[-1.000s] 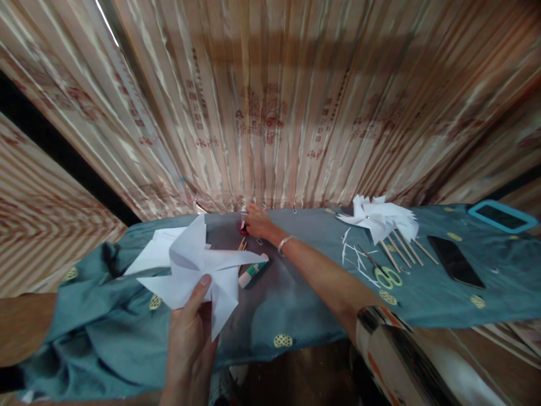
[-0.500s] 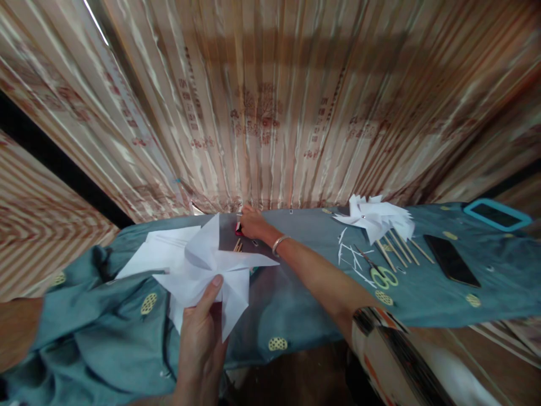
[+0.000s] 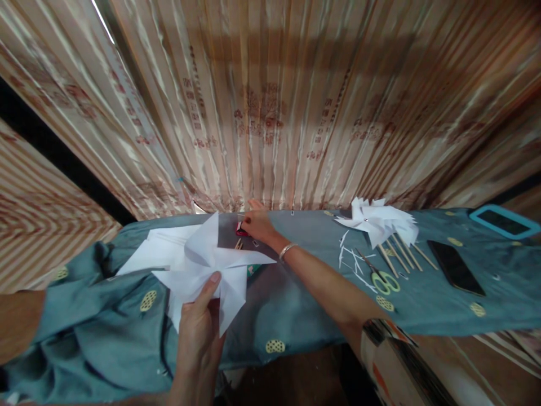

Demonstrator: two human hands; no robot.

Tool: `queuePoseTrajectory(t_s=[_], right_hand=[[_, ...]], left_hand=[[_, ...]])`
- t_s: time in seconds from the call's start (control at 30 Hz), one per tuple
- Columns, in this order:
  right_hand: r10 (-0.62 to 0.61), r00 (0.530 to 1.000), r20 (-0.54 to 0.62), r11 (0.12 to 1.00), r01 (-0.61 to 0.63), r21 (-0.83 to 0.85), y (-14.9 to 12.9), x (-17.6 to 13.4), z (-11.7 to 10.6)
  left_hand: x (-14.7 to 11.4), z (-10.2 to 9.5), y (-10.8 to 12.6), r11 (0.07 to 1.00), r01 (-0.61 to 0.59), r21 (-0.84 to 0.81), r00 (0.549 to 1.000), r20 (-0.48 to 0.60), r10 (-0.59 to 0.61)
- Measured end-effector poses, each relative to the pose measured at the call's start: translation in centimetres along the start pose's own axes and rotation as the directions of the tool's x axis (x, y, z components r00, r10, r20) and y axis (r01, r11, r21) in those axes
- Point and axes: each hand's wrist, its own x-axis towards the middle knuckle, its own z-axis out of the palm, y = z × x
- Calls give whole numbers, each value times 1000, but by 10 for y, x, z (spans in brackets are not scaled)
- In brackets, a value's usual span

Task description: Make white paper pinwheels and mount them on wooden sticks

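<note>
My left hand pinches a white paper pinwheel near its centre, with the thumb on top; its folded blades spread outward. Farther back, my right hand, with a bangle at the wrist, is at a small red box. Its thumb and forefinger come together over the box, while another finger sticks up; what they hold, if anything, is too small to make out. Just in front of the box lie short wooden sticks, partly hidden behind the pinwheel.
White paper sheets lie behind the pinwheel on the left. To the right are finished pinwheels on sticks, scissors, paper strips, a phone and a blue-framed tablet. A curtain hangs behind the cloth-covered table.
My right hand has drawn slightly nearer and to the right, turning over the red box, which shows more now. The pinwheel stays in my left hand; the view has shifted a little.
</note>
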Motion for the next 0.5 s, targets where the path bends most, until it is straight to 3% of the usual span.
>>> queuePoseTrajectory(t_s=[0.1, 0.27, 0.37, 0.5], right_hand=[[134, 989, -66, 965, -115, 237, 5, -8, -8], [295, 954, -46, 795, -218, 566, 11, -55, -29], [337, 941, -29, 747, -249, 616, 14, -95, -47], [373, 925, -72, 810, -287, 512, 21, -149, -73]], left_hand=[[0, 2, 0, 1000, 7, 8, 1000, -1, -7], [0, 3, -1, 999, 10, 39, 1000, 26, -11], [-4, 5, -4, 994, 72, 84, 996, 44, -76], [-13, 12, -13, 978, 133, 160, 986, 81, -147]])
